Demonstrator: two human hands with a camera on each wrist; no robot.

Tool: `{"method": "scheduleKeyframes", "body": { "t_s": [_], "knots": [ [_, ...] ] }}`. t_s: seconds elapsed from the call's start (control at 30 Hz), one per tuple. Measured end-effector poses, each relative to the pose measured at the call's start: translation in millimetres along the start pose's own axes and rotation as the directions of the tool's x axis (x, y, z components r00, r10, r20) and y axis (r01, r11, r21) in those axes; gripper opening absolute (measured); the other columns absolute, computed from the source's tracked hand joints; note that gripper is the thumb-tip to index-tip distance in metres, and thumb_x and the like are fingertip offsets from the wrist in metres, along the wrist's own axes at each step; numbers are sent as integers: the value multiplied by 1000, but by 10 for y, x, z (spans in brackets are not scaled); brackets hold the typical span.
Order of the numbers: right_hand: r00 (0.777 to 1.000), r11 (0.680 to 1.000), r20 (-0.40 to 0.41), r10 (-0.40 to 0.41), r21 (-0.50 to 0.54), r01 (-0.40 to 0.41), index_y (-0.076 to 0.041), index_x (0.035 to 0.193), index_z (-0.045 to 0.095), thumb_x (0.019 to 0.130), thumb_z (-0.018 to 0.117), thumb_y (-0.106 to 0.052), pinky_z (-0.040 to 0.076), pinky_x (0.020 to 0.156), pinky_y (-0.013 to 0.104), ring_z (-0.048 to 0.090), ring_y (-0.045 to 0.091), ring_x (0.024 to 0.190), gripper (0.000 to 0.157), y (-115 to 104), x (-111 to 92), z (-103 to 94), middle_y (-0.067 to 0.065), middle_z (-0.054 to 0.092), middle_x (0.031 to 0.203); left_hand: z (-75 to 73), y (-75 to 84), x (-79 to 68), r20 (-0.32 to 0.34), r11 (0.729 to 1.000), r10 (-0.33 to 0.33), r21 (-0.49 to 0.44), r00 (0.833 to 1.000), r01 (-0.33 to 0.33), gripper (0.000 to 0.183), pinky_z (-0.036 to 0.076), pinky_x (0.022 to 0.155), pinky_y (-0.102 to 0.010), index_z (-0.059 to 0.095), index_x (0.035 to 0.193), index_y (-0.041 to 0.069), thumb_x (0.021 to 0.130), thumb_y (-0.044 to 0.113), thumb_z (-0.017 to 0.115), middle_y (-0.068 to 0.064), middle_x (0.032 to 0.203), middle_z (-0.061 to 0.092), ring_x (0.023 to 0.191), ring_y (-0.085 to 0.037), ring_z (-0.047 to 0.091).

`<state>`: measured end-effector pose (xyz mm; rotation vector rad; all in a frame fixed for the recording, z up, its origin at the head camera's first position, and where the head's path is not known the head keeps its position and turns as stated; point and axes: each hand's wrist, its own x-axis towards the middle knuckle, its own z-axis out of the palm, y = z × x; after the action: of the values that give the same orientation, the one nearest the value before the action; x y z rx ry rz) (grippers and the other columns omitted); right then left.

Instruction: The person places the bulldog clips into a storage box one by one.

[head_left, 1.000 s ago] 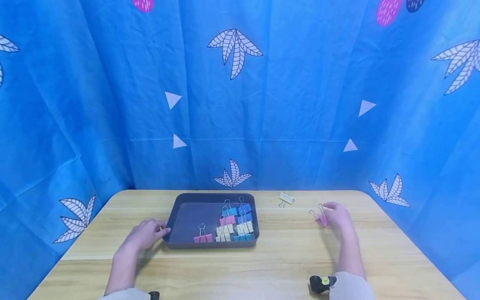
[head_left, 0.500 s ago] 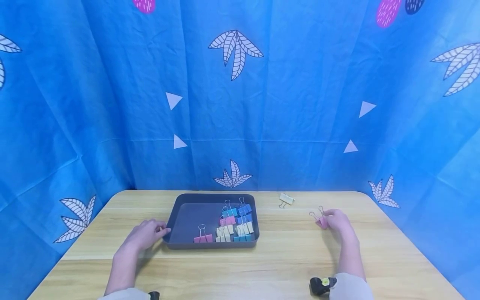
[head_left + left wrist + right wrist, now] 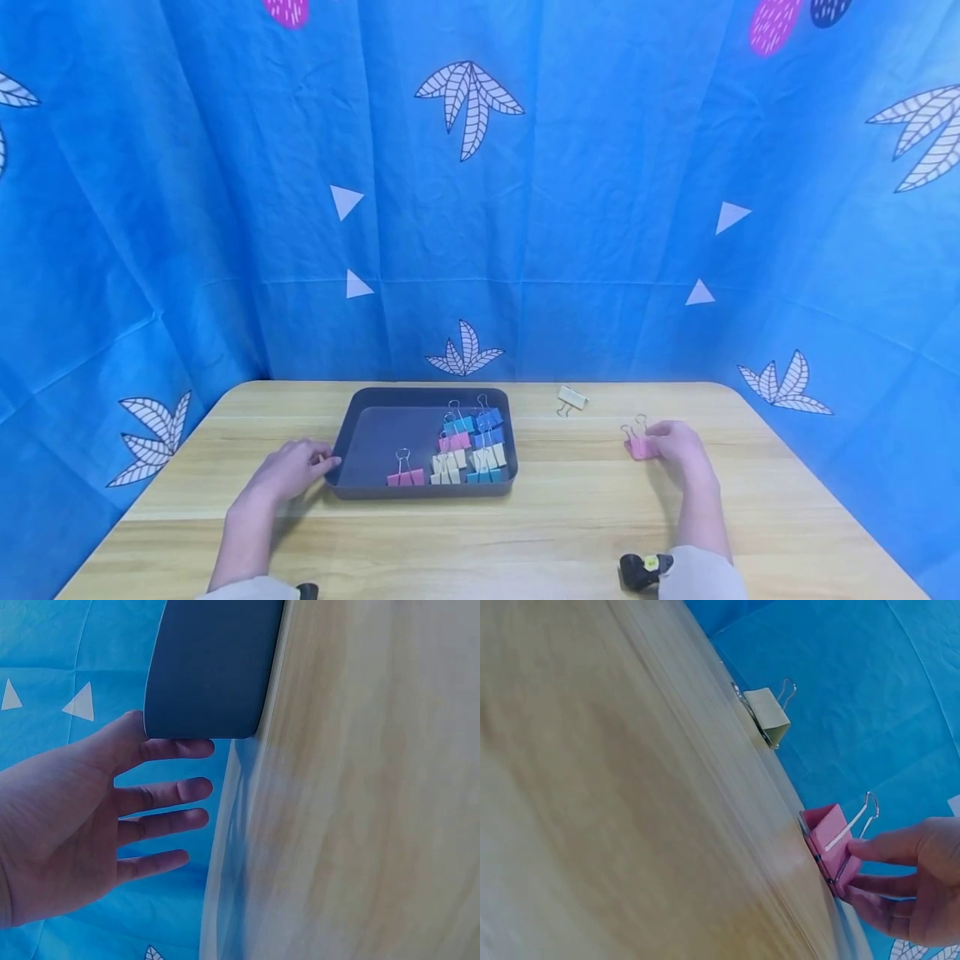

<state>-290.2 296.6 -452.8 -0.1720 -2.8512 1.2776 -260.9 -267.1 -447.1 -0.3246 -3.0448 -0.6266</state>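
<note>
My right hand [image 3: 673,443] pinches a pink binder clip [image 3: 640,447] at the right of the wooden table. In the right wrist view, the thumb lies on one face of the pink binder clip [image 3: 831,844], with fingers at its lower edge; its wire handles stand out. My left hand [image 3: 291,468] touches the left end of a dark grey tray [image 3: 420,492]. Its fingers [image 3: 165,820] are spread and nearly straight in the left wrist view, thumb at the tray's rim and index finger along the end wall. Pink, cream, teal and blue binder clips [image 3: 453,440] crowd the tray's right side.
A cream binder clip [image 3: 573,397] lies near the table's back edge, between the tray and my right hand. A blue patterned curtain [image 3: 600,208] hangs behind and beside the wooden table [image 3: 480,542]. One pink binder clip [image 3: 406,477] stands at the tray's front wall.
The pink binder clip in my right hand has turned from a tilt to nearly level, its handles now pointing upward. My right hand has dropped slightly nearer. My left hand and the tray stay put.
</note>
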Motion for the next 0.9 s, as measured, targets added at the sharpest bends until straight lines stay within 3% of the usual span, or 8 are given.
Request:
{"method": "scheduleKeyframes", "body": {
  "t_s": [0.27,0.63,0.9],
  "knots": [
    [1000,999,-9,-2,41,2,14,112,53,87,55,-5,34,90,55,44,47,106,31,19,1,20,32,52,113,-1,-5,3,3,1000,5,-3,1000,-5,30,44,74,-49,67,100,4,90,31,58,-3,86,62,81,-24,56],
    [1000,999,-24,-3,33,4,14,105,53,89,51,-3,43,77,46,52,34,90,24,6,11,-7,23,58,96,-22,15,6,2,1000,3,2,1000,-3,30,44,72,-48,67,100,3,89,30,59,-2,83,61,80,-23,56],
    [1000,1000,-8,-18,23,19,14,110,51,91,50,-7,43,80,49,52,38,94,29,-8,6,-20,26,56,102,-20,20,-4,2,1000,8,1,1000,-8,27,44,70,-47,68,98,5,89,30,59,0,81,60,77,-20,55]
  ]
}}
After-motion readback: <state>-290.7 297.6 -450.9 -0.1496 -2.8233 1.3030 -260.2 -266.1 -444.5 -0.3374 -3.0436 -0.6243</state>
